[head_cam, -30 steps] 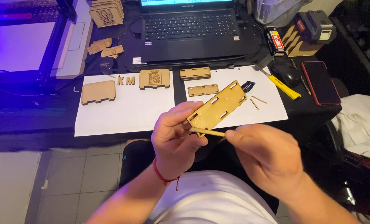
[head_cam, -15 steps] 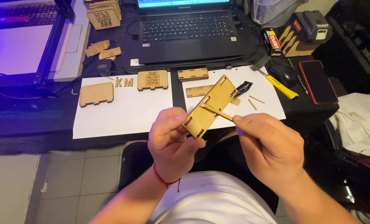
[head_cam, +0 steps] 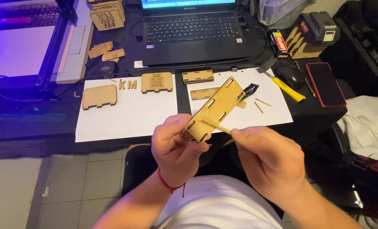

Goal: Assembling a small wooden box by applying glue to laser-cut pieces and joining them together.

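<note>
Head view: slotted wooden panel (head_cam: 216,108) now tilted steeper, stick (head_cam: 216,126) higher.

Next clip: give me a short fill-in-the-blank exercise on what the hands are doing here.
1. The left hand holds a slotted ____ panel.
2. The right hand pinches a thin wooden ____ against it.
3. A yellow utility knife lies beside the ____ computer mouse.

Missing words: wooden; stick; black
</note>
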